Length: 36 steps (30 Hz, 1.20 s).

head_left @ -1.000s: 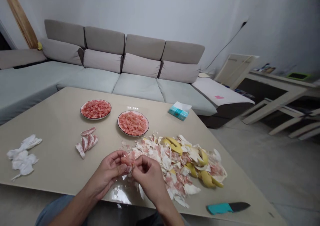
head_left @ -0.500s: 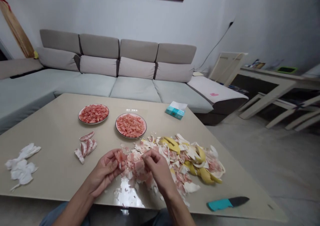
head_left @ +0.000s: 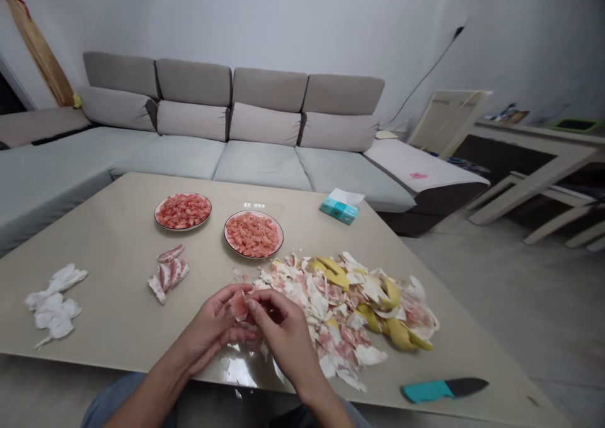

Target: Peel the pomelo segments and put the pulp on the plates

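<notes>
My left hand (head_left: pixel 215 327) pinches a small pink pomelo piece (head_left: pixel 239 306) between thumb and fingers above the table's front edge. Against the right side of that piece, my right hand (head_left: pixel 286 333) closes its thumb and forefinger; the other fingers curl in. Right of my hands spreads a heap of pomelo peel and membrane (head_left: pixel 340 302), white, pink and yellow. Several unpeeled pomelo segments (head_left: pixel 170 275) lie to the left. Beyond my hands are a plate of pink pomelo pulp (head_left: pixel 253 234) and, farther left, a second plate of pulp (head_left: pixel 183 212).
A teal-handled knife (head_left: pixel 444 390) lies near the table's front right edge, blade pointing right. Crumpled white tissues (head_left: pixel 55 302) are at the far left. A blue tissue pack (head_left: pixel 341 206) sits at the back right. A grey sofa (head_left: pixel 265 163) stands behind the table.
My right hand has come left from over the peel heap to the pomelo piece in my left hand. The two hands now meet. The camera view has shifted slightly.
</notes>
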Tool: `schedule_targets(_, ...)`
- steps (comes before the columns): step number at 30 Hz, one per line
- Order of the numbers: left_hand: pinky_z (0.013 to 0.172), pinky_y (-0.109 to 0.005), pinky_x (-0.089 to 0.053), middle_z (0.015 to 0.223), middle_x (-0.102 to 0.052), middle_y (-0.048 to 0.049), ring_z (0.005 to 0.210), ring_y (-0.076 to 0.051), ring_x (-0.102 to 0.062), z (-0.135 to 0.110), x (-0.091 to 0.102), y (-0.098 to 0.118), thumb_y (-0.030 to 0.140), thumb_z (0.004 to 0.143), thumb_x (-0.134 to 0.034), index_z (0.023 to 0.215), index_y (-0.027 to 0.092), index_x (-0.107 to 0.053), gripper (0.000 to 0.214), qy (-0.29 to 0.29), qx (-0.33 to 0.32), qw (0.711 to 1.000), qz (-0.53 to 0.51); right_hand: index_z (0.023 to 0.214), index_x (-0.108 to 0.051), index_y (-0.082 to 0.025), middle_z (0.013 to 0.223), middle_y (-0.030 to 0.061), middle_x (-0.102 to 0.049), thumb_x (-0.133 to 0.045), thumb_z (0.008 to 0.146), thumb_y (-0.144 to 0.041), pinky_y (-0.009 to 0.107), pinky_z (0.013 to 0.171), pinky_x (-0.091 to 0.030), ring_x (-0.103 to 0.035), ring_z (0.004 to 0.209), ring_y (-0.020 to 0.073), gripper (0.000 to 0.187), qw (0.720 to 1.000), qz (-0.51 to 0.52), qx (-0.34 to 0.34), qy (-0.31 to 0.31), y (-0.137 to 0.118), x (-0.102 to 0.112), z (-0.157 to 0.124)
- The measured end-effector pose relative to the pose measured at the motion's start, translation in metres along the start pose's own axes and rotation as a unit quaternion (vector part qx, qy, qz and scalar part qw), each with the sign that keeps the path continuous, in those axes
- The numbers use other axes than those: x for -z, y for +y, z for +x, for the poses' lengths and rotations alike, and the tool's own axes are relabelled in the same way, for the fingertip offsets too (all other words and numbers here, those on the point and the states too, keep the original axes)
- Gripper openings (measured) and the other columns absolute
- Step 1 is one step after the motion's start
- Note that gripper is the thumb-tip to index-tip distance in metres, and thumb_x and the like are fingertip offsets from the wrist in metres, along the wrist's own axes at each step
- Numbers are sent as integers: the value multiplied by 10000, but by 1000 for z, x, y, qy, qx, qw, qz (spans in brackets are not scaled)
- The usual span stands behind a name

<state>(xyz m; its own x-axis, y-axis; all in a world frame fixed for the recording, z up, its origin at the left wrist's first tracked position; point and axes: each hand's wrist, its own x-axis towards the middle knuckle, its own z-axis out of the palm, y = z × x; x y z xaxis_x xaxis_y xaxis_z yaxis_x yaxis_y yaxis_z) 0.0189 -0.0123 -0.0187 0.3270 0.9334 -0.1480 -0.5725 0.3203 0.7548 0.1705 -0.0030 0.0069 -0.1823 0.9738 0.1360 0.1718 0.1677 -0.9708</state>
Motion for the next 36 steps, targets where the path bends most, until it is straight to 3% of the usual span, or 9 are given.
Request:
schedule_targets(5, 697, -271, -563, 905, -684, -71, 760, -156, -655, 1, -2, -2, 286, 738, -774, 1018, 152, -671, 327, 86, -31, 994, 51, 806, -701, -187, 775, 42, -705, -591, 858, -259, 260, 651, -478, -631, 701, 180, 142, 999, -28, 16, 15, 3, 0, -1)
schedule_targets(14, 698, -251, -570, 842, -706, -79, 766, -160, -668, -2, -2, 2, 267, 774, -747, 1041, 132, -694, 305, 55, -19, 998, 34, 772, -697, -190, 760, 44, -702, -594, 848, -257, 268, 658, -479, -634, 697, 187, 144, 995, -45, 37, 78, 1, 1, -3)
schedule_targets(28, 615, -225, -564, 840, -688, -82, 743, -162, -669, -4, -5, 2, 294, 773, -745, 1015, 129, -690, 298, 32, -6, 999, 35, 791, -667, -211, 775, 49, -687, -546, 876, -193, 291, 696, -483, -626, 728, 194, 149, 972, -127, 150, 129, 1, -1, -7)
schedule_targets(31, 642, -231, -563, 844, -696, -80, 738, -156, -668, -4, -4, 3, 293, 755, -762, 1025, 132, -690, 322, 52, -11, 998, 42, 822, -683, -206, 806, 57, -699, -550, 879, -239, 296, 696, -489, -630, 741, 199, 149, 987, -96, 97, 81, 1, 7, -3)
schedule_targets(33, 674, -235, -561, 880, -709, -89, 746, -153, -670, -3, -2, 2, 300, 751, -765, 1045, 136, -692, 345, 72, -16, 996, 55, 942, -691, -206, 924, 72, -711, -539, 889, -293, 304, 706, -498, -637, 775, 203, 182, 997, -47, 35, 48, 1, 14, 0)
schedule_targets(36, 709, -252, -557, 930, -727, -97, 776, -168, -677, -2, 0, -1, 314, 748, -763, 1072, 153, -696, 368, 90, -34, 991, 88, 1102, -651, -219, 1095, 82, -680, -512, 905, -354, 312, 756, -501, -634, 852, 203, 277, 999, 1, -4, 46, -1, 19, 2)
